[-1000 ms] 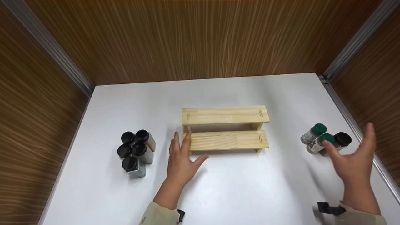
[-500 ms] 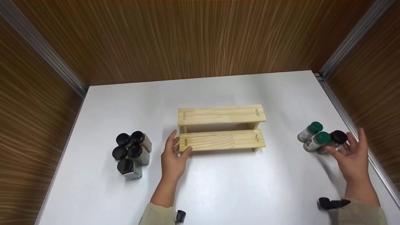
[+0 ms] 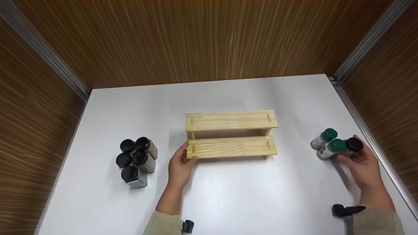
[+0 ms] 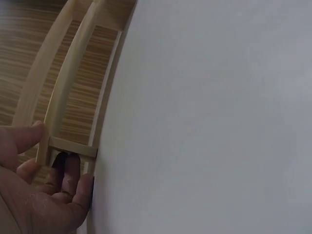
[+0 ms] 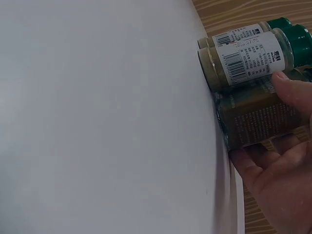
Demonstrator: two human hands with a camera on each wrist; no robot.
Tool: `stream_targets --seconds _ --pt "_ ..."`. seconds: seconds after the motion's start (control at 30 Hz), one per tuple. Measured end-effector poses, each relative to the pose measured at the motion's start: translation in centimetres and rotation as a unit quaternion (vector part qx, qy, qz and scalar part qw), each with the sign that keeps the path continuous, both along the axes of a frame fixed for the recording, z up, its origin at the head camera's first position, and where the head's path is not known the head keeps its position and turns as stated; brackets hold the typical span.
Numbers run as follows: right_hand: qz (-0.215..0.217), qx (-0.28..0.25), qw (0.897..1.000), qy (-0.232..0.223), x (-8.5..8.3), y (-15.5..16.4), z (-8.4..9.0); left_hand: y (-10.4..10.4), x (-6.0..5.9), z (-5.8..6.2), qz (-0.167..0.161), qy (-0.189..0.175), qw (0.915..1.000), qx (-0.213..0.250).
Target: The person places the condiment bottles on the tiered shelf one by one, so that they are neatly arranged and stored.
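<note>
A two-step wooden rack (image 3: 232,147) stands mid-table. My left hand (image 3: 179,169) grips the left end of its lower step; in the left wrist view the thumb lies over the board (image 4: 68,92) and the other fingers reach under and beside its leg. On the right, my right hand (image 3: 364,166) curls around a black-capped spice jar (image 3: 354,145), thumb on its near side. The right wrist view shows this dark-labelled jar (image 5: 263,112) upright on the table against a green-capped jar (image 5: 248,58). Another green-capped jar (image 3: 323,138) stands just behind.
Several black-capped spice jars (image 3: 138,160) stand grouped on the left of the white table (image 3: 248,195). Wood-grain panels wall the table at the back (image 3: 209,42), left (image 3: 39,130) and right (image 3: 385,81). The right panel's metal strip (image 3: 369,130) runs close beside my right hand.
My left hand has moved from above the rack to its left end and closed on it. My right hand has come down from spread fingers and closed around the black-capped jar.
</note>
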State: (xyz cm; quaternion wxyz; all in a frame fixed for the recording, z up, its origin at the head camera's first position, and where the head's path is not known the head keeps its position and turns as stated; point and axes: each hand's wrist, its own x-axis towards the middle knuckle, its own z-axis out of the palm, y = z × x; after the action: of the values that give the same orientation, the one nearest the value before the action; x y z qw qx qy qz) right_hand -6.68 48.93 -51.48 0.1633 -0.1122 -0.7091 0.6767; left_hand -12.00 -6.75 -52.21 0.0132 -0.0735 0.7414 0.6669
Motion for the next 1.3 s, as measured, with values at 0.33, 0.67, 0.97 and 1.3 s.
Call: stream_targets --seconds 0.33,0.67,0.97,1.3 --pt "-0.026 -0.014 0.999 -0.043 1.5 0.4 0.9 -1.0 -0.9 -0.5 -0.055 0.011 0.9984 0.007" --pt "-0.072 0.001 0.994 -0.080 3.7 -0.1 0.7 -2.0 -1.7 -0.8 -0.115 0.007 0.9926 0.040" --pt "-0.092 -0.012 0.994 -0.054 5.0 -1.6 1.0 -2.4 -1.8 -1.1 -0.131 -0.001 0.9909 0.033" --pt "-0.128 0.088 0.988 -0.019 5.5 -4.9 6.2 -2.2 -1.8 -1.2 -0.129 -0.004 0.9911 0.034"
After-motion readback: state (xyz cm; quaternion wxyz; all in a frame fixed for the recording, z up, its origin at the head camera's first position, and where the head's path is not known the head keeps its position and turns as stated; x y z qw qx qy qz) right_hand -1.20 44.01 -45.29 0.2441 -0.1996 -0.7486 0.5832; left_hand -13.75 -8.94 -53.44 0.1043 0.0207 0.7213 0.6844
